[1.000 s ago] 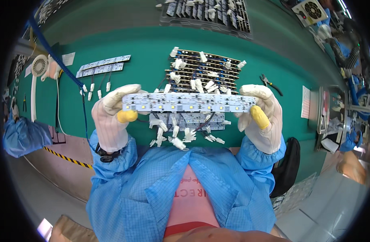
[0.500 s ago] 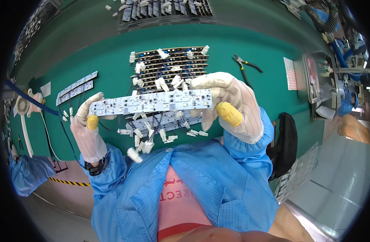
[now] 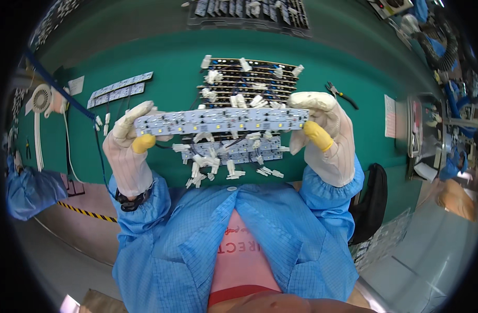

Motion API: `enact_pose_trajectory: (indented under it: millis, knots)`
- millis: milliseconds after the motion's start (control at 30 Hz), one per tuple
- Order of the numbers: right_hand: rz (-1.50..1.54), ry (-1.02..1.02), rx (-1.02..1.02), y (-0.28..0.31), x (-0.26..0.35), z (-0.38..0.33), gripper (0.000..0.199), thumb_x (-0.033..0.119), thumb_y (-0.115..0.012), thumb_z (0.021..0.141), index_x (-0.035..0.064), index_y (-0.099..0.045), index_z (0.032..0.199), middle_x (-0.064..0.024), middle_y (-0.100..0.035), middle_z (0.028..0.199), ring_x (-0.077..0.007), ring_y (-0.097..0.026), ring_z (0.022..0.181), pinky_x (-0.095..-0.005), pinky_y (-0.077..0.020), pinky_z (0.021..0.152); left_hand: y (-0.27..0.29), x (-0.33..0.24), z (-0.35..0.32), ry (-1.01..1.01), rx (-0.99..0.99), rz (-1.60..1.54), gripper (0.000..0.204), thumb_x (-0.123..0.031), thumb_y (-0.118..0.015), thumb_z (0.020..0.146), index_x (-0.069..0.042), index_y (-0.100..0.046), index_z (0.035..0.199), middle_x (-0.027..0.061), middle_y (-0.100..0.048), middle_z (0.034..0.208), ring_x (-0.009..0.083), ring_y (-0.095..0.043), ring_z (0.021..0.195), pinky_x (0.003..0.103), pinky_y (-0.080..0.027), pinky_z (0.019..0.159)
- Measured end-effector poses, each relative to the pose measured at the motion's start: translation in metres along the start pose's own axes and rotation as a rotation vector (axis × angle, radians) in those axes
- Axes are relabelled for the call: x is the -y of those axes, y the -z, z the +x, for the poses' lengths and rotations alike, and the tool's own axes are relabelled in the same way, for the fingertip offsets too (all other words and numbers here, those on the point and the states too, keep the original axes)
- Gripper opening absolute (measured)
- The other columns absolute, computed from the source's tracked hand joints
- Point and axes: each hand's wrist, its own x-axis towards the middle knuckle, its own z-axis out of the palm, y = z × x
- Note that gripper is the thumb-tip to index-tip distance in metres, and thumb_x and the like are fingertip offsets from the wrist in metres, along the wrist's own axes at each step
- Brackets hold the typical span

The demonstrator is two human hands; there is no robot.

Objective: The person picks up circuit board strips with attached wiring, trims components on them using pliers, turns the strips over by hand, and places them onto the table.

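Observation:
I hold a long white LED circuit board (image 3: 223, 121) level above the bench, its component side facing me. My left hand (image 3: 130, 136), in a striped white glove with a yellow thumb tip, pinches its left end. At the other end my gloved right hand (image 3: 322, 128) grips with thumb and fingers. Beneath and beyond the board stands a row of similar boards on edge (image 3: 252, 78), with white connectors on dark wires. More LED boards (image 3: 234, 151) lie flat nearer me, partly hidden, with loose white connectors (image 3: 231, 168) around them.
Two LED strips (image 3: 119, 94) lie to the left on the green mat (image 3: 171, 62). Yellow-black pliers (image 3: 343, 96) rest at the right, near a paper sheet (image 3: 389, 116). A tray of boards (image 3: 249, 21) is at the back. A small fan (image 3: 42, 98) stands far left.
The held board now lies more level, and both hands still grip its ends. My view has shifted, so the bench items appear further right. Connectors dangling near my chest no longer show there.

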Motion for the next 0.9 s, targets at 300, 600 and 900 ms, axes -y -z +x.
enact_pose_trajectory:
  millis: [300,600,900]
  knots:
    - [-0.150,0.038,-0.076,0.005,-0.014,0.010,0.090,0.069,-0.065,0.067,-0.0044,-0.050,0.116,-0.0020,-0.057,0.068,-0.0072,-0.049,0.054,-0.0181,-0.0327,0.049,-0.011,-0.022,-0.007,-0.007,0.109,-0.119,0.050,-0.018,-0.074,0.073,0.006,-0.057,0.113,0.0166,-0.065,0.095,0.0184,-0.065,0.077,0.027,-0.054,0.067]
    - [-0.175,0.043,-0.100,-0.010,-0.009,0.012,0.088,0.067,-0.065,0.069,-0.0044,-0.049,0.118,-0.0014,-0.054,0.063,-0.0072,-0.048,0.052,-0.0184,-0.0333,0.048,-0.008,-0.014,-0.001,-0.086,0.056,-0.001,0.052,-0.026,-0.072,0.077,0.003,-0.057,0.116,0.0153,-0.065,0.095,0.0183,-0.064,0.077,0.028,-0.052,0.068]
    - [-0.032,0.049,-0.101,-0.011,-0.001,0.001,0.065,0.041,-0.072,0.076,-0.0055,-0.049,0.115,-0.0069,-0.060,0.076,-0.0088,-0.052,0.050,-0.0186,-0.0382,0.044,-0.011,-0.014,0.008,0.033,-0.003,0.089,0.052,-0.026,-0.072,0.077,0.002,-0.057,0.118,0.0065,-0.066,0.086,0.0088,-0.060,0.075,0.019,-0.045,0.067]
